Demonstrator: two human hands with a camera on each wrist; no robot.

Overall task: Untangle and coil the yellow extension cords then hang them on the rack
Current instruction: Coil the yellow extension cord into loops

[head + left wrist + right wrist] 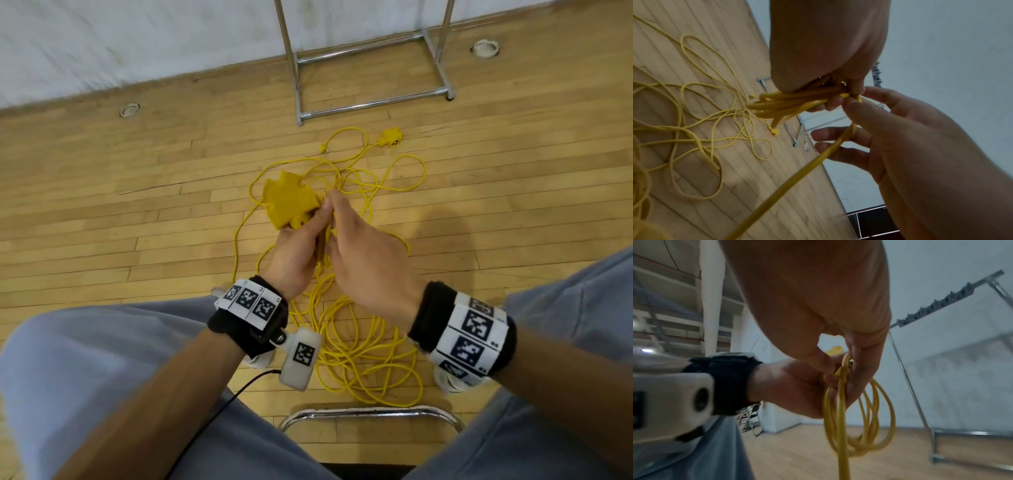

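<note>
Two hands meeting above a tangle of yellow cord (368,349) on the floor (137,212). Left hand (294,255) curled tight round a bundle of coiled loops (861,421), with a flat, lobed yellow socket block (291,202) standing up past the knuckles. Right hand (370,263) pressed against the left, thumb and forefinger (857,104) pinched on one strand at the top of the bundle, remaining fingers (830,133) loosely curled with a single thick strand (797,178) running down across them toward the floor.

Round, smooth, rubbery-looking cord; held loops hanging as long ovals below the left hand. Loose loops spread over pale wooden floorboards, some just beyond the hands toward the rack (370,58), more heaped nearer the person between the grey-trousered knees. Second small yellow socket end (392,137) lying on the floor just short of the rack's base, a small plug (323,149) close beside it to the left.

Shiny chrome tubing on the rack, standing against a white wall, with a toothed top bar (937,305) seen from the right wrist. Both wrists wrapped in black bands carrying square black-and-white markers, forearms angled inward, palms facing each other.
</note>
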